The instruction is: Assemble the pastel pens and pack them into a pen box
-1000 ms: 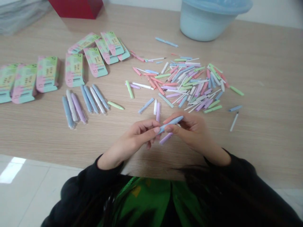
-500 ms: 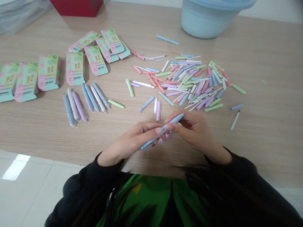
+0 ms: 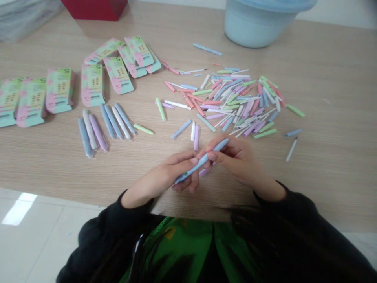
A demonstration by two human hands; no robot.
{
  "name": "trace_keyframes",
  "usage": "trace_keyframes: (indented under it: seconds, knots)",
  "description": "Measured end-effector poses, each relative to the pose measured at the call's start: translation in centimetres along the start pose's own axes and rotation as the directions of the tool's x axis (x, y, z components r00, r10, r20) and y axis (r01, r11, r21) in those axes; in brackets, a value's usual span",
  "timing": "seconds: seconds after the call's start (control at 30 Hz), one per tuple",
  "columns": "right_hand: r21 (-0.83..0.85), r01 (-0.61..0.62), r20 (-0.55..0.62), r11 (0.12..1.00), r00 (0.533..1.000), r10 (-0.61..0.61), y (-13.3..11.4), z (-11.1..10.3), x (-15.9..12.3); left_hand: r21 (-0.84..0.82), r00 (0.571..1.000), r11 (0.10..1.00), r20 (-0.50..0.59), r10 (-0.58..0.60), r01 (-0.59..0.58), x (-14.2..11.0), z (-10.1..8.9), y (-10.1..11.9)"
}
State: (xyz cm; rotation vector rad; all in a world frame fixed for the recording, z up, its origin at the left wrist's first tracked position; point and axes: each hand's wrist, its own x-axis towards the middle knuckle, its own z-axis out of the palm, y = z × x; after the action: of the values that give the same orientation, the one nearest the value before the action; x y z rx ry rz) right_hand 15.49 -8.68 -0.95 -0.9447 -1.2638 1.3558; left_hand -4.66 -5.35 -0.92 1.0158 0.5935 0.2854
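Observation:
A light blue pen point(image 3: 198, 164) slants up to the right between my two hands, above the front part of the table. My left hand point(image 3: 171, 171) is closed around its lower half, thumb on top. With thumb and fingers, my right hand point(image 3: 235, 157) pinches the upper half near the tip. Beneath the hands lies a purple pen part point(image 3: 204, 172), partly hidden. Just beyond my fingers, a purple pen piece point(image 3: 196, 137) and a white piece point(image 3: 193, 131) lie side by side. A large pile of pastel pen parts and refills point(image 3: 235, 100) spreads behind my right hand.
Several pens point(image 3: 118, 121) lie in two rows at left, near a loose green piece point(image 3: 144, 129). Behind them are several pink and green cartons point(image 3: 92, 84). A blue basin point(image 3: 259, 27) and a red box point(image 3: 96, 8) stand at the back. The table's front edge runs close to my body.
My left fingers have shifted along the pen, and more of its barrel shows. Both hands have risen very slightly, still holding it.

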Motion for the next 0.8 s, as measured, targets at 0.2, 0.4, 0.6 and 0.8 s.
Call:
trace_keyframes:
  seconds: [0.2,0.4,0.6,0.8]
  knots:
    - [0.023,0.113,-0.103,0.993,0.989,-0.110,-0.29,0.38,-0.23,-0.195,1.000,0.981,-0.010,-0.017,0.014,-0.08,-0.18,0.23]
    - [-0.024,0.153,-0.133,0.988,0.979,-0.154,-0.72,0.21,-0.47,-0.088,0.998,0.996,-0.065,-0.015,0.009,0.11,0.18,0.16]
    - [-0.015,0.163,-0.170,0.986,0.972,-0.163,-0.42,0.45,-0.34,-0.056,0.966,0.983,-0.201,0.161,-0.176,0.28,-0.08,0.11]
    - [0.015,0.163,-0.184,0.986,0.970,-0.158,0.05,0.66,-0.17,-0.077,0.954,0.975,-0.235,0.185,-0.208,0.49,-0.01,-0.12]
